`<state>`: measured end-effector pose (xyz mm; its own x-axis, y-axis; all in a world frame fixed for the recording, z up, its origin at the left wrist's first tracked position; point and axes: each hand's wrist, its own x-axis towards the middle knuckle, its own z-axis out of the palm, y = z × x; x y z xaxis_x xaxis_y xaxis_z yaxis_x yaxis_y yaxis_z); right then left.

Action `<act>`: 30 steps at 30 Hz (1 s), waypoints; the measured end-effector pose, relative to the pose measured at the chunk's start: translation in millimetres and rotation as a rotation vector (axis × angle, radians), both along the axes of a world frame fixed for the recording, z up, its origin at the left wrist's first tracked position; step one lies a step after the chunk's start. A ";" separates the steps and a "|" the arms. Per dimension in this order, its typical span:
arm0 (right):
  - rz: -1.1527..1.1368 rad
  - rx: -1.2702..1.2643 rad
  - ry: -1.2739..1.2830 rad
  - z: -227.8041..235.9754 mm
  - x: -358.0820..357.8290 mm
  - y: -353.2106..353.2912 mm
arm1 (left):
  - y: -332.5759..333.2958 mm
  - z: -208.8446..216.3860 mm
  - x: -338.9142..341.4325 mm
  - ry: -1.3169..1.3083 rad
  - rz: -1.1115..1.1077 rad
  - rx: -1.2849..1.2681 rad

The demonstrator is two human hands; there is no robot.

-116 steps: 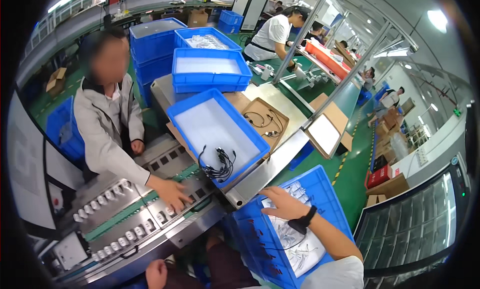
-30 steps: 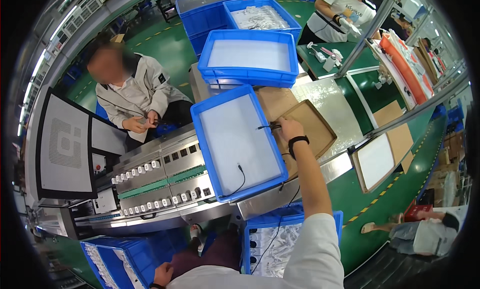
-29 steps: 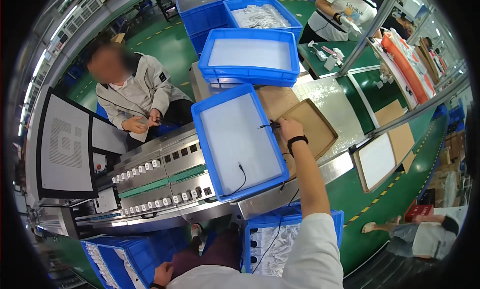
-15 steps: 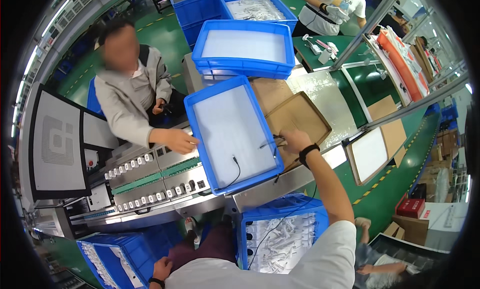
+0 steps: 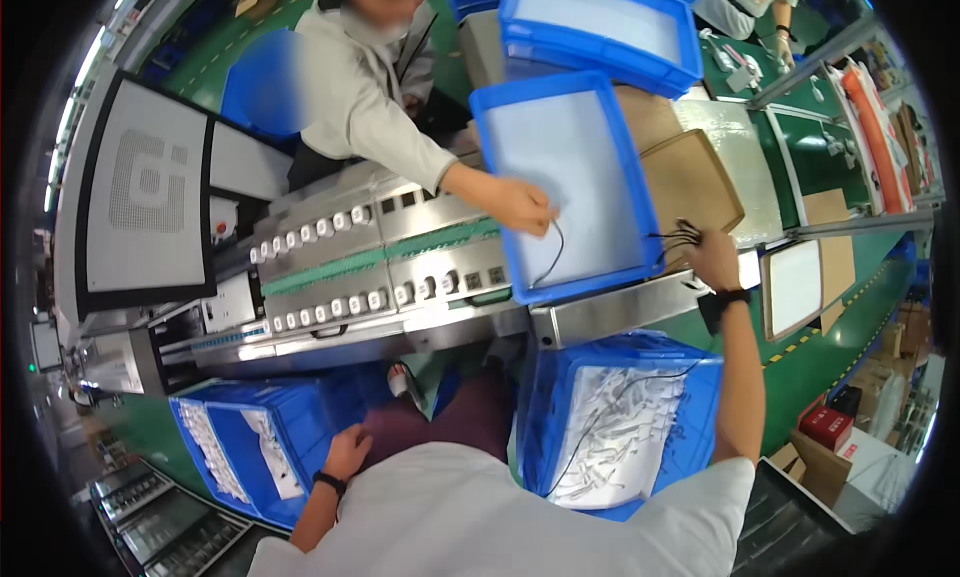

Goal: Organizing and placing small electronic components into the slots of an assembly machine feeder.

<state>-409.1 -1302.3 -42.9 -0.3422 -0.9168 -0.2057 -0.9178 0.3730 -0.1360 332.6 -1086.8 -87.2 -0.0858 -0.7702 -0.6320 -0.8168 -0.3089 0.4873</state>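
For the bunch of black cables [image 5: 682,234], we'd go slow: grip snug but not crushing, held high enough for the loose ends to clear the right rim of the blue tray [image 5: 592,285]. We should watch for snags on that rim and on the cardboard tray [image 5: 700,182] just beside it; the ends look prone to hooking. The co-worker's hand [image 5: 525,207] is over the same blue tray, pinching a single black cable [image 5: 562,239], so we'd best stay on our own side and not cross. State: our right hand [image 5: 716,261] is clenched around the bunch; our left hand [image 5: 347,451] is down by the thigh [image 5: 405,429], loosely curled, can't tell if anything's in it. Location: the bunch is at the blue tray's right rim, on the cardboard side; can't tell if it touches the rim. Looks: thin, dark, several strands, bent into small arcs, ends pointing left toward the blue tray. Count unclear, plug detail too small. We'd judge them springy and easily tangled.
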 end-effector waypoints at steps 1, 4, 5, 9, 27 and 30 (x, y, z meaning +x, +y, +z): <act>-0.033 -0.033 -0.025 28.7 18.8 12.9 | -2.3 -3.5 4.8 0.007 0.017 0.013; -0.062 -0.144 -0.033 98.2 79.0 62.0 | -11.8 -22.7 23.1 0.074 -0.025 0.008; -0.062 -0.131 -0.066 120.5 107.2 73.5 | -11.7 -29.6 34.3 0.108 -0.042 0.004; -0.211 -0.122 -0.435 179.8 221.8 139.9 | -16.1 -74.3 73.1 0.217 -0.095 -0.006; -0.342 0.663 -1.150 -112.6 534.9 258.9 | 176.3 -532.1 -70.9 0.022 -0.622 0.541; -0.481 0.755 -1.115 -136.7 520.9 260.0 | 184.7 -557.4 -80.8 0.052 -0.844 0.517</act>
<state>111.8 -1042.2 -179.6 0.0792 -0.3115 -0.9469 -0.2312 0.9183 -0.3214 251.8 -902.0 -644.6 -0.5164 -0.0748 -0.8531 -0.8485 0.1797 0.4978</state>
